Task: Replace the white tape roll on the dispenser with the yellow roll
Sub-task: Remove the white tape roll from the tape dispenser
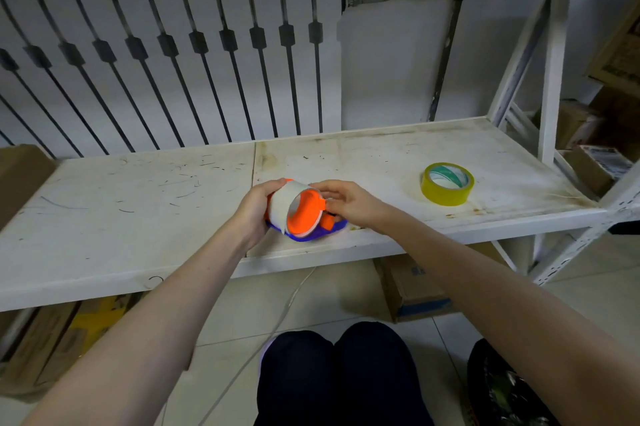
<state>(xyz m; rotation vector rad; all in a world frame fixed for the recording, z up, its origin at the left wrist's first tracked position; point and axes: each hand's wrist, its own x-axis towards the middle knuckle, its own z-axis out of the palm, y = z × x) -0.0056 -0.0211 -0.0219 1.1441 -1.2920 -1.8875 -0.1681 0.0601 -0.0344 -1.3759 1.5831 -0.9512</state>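
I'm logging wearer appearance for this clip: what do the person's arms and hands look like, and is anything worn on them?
Both forearms are bare to the frame edge, with no sleeves visible. The left hand and right hand show no gloves, rings, watch or wristband.

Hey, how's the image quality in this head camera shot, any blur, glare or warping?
Head view: wide-angle bending curves the shelf edge and radiator; light is soft and even, no harsh glare; white tape roll, both hands and yellow roll look sharp; the corners go dimmer and slightly smeared.
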